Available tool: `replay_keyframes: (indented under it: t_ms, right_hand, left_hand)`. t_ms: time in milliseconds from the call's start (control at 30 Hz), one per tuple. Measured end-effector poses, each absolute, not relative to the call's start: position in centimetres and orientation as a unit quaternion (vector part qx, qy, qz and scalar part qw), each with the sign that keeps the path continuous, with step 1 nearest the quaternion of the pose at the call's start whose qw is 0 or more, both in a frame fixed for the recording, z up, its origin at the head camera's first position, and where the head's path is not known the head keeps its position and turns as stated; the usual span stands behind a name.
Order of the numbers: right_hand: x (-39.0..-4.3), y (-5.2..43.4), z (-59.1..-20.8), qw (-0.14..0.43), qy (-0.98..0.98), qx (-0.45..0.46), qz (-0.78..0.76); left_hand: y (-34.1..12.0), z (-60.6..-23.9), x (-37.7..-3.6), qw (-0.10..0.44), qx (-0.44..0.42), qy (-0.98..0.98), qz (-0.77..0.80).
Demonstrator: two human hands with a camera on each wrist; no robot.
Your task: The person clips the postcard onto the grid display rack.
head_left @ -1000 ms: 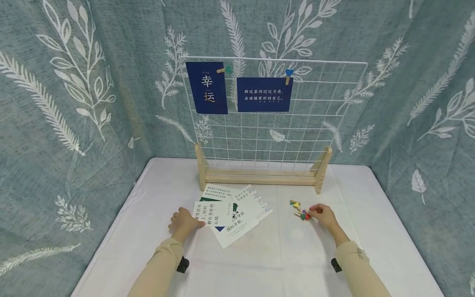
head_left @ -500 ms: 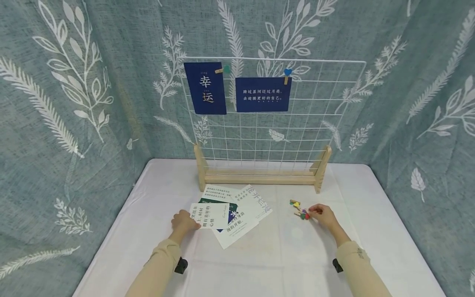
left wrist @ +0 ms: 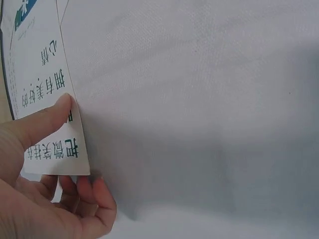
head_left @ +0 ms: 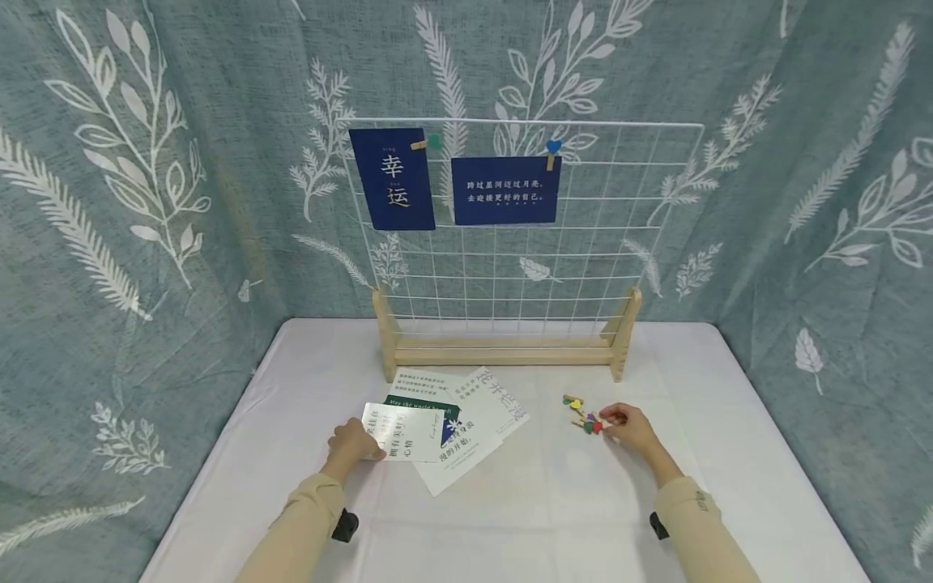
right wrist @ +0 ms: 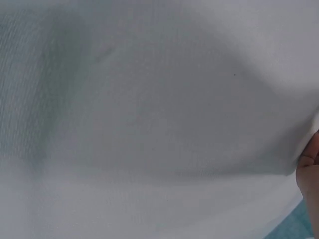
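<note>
Head view shows us the left hand (head_left: 351, 444) pinching the near-left corner of a white card (head_left: 404, 421), which sits on top of the fanned pile of cards (head_left: 466, 409) on the white tablecloth (head_left: 554, 510). In the left wrist view we see that grip closely: the thumb (left wrist: 42, 122) presses on the card's printed face (left wrist: 47, 99) and curled fingers (left wrist: 87, 199) sit under its edge, lifting that corner slightly off the cloth.

The right hand (head_left: 628, 427) rests well to the right, its fingertips touching a small cluster of coloured clips (head_left: 583, 413). We cannot tell whether it pinches one or only touches them; they are too small here.

Behind both stands a white wire grid (head_left: 583, 235) in a wooden base (head_left: 503, 350), with two dark blue cards (head_left: 392, 178) clipped along its top row.

For room, we see bare cloth between the pile and the clips, a broad bare stretch toward the near edge, and open cloth right of the clips up to the table's right edge. The curtain (head_left: 131, 202) closes in on left, back and right.

Hard to read: the right wrist view gives almost only blurred cloth (right wrist: 149, 124), with a sliver of the hand (right wrist: 310, 164) cut off at the right border. The lower cards are partly covered by those above.
</note>
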State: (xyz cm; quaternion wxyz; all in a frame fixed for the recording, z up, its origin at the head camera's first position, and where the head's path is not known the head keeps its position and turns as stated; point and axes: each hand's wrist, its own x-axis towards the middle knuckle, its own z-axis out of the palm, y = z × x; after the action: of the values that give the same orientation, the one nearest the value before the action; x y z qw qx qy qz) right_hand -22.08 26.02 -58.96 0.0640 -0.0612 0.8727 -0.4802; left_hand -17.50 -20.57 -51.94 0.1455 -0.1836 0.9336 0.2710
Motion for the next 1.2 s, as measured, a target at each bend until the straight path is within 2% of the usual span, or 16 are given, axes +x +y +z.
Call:
replay_keyframes:
  t_ms: [133,300,733,1000,1200]
  right_hand:
    - [-21.8,25.5,-58.3,0.06,0.887,-0.067,-0.452]
    - [-21.8,25.3,-58.3,0.063,0.891,-0.1,-0.439]
    - [-21.9,25.1,-57.4,0.09,0.909,-0.101,-0.395]
    - [-21.8,24.8,-57.3,0.04,0.918,-0.096,-0.383]
    - [-21.9,24.7,-57.5,0.042,0.92,-0.078,-0.381]
  left_hand:
    - [-20.8,-52.2,-17.7,0.143,-0.173,0.929,0.295]
    - [-21.3,-52.8,-17.8,0.138,-0.116,0.921,0.345]
    - [-19.5,-51.0,-19.2,0.207,-0.018,0.849,0.486]
    - [-17.6,-49.2,-20.7,0.174,0.006,0.851,0.496]
    - [-16.6,-48.4,-21.6,0.153,0.003,0.851,0.502]
